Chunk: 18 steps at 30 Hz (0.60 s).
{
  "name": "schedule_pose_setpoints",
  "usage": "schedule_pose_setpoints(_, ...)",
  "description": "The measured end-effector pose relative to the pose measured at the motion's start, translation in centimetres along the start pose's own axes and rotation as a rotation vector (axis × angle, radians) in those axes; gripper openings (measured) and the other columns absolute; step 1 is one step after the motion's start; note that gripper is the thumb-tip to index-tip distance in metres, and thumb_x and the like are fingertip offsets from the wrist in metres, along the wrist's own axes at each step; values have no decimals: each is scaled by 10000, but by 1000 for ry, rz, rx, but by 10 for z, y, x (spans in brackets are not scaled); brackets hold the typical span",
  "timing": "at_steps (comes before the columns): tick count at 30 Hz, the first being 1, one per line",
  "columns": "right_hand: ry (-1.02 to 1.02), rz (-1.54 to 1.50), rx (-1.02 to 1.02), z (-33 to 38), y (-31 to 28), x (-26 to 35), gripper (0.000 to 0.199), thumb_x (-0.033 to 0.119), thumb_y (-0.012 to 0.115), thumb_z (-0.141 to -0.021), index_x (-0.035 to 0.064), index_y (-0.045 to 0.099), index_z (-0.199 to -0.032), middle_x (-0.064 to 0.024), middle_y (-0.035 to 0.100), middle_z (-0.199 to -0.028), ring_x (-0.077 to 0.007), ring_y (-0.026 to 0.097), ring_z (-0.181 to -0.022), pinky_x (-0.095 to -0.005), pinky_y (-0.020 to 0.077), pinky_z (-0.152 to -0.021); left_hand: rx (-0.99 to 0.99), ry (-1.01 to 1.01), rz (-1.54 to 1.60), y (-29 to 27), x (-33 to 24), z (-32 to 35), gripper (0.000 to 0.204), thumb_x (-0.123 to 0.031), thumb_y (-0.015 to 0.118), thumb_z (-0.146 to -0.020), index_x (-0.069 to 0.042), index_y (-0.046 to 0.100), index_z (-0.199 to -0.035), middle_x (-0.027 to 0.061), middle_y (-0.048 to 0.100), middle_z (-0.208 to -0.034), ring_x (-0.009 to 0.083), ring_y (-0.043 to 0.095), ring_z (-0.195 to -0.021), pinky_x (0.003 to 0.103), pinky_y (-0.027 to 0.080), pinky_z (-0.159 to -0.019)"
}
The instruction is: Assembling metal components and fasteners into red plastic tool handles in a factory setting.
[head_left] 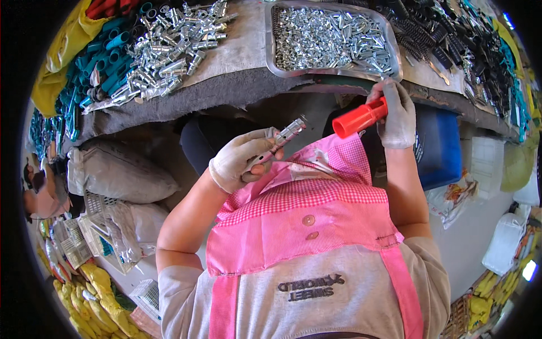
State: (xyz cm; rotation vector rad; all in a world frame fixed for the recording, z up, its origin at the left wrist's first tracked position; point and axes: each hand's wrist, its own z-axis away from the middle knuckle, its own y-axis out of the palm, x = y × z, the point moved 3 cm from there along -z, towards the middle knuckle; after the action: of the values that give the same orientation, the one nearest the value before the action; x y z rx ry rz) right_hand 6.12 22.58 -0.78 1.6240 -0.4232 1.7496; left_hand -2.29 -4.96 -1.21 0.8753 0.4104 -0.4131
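Observation:
My left hand (pixel 244 160), in a whitish glove with bare fingertips, is closed around a slim silvery metal tube (pixel 289 133). The tube slants up and to the right, over my lap. On the right, my gloved right hand (pixel 397 113) grips a red plastic sleeve (pixel 357 120), its wider mouth facing left toward the metal tube. The two parts are apart. My right fingertips are close to the front rim of a metal tray (pixel 333 72) full of small shiny metal pieces (pixel 327 39); whether they also pinch a small piece is unclear.
A cloth-covered bench (pixel 240 93) curves across the front. Silvery metal fittings (pixel 178 48) and teal plastic tubes (pixel 116 51) lie at its left, black springs (pixel 420 34) at its right. A blue bin (pixel 443 150) stands below right; a stuffed sack (pixel 121 172) lies below left.

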Motion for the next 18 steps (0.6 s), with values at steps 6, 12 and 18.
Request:
schedule_pose_setpoints(6, -53, 222, 111, 7, 27, 0, 206, 209, 539, -907, 18, 618, -902, -33, 610, -721, -66, 551, -565, -194, 393, -418, -31, 74, -129, 19, -4, 2, 124, -129, 508, -888, -63, 509, -993, 25, 564, -771, 12, 353, -468, 157, 204, -374)
schedule_pose_setpoints(12, 101, 533, 736, 21, 49, 12, 257, 233, 480, -938, 15, 615, -966, -46, 622, -782, -74, 579, -625, -196, 461, -480, -72, 170, -325, 13, 0, 5, 195, -111, 519, -884, -39, 474, -1059, 64, 622, -826, 7, 370, -470, 153, 266, -395)
schedule_pose_setpoints(18, 269, 557, 852, 28, 59, 14, 259, 220, 455, -947, 12, 607, -929, -51, 608, -744, -74, 547, -517, -210, 454, -464, -14, 141, -282, 15, -2, 12, 253, -205, 509, -914, -33, 496, -1099, 33, 605, -804, 17, 373, -454, 152, 275, -394)
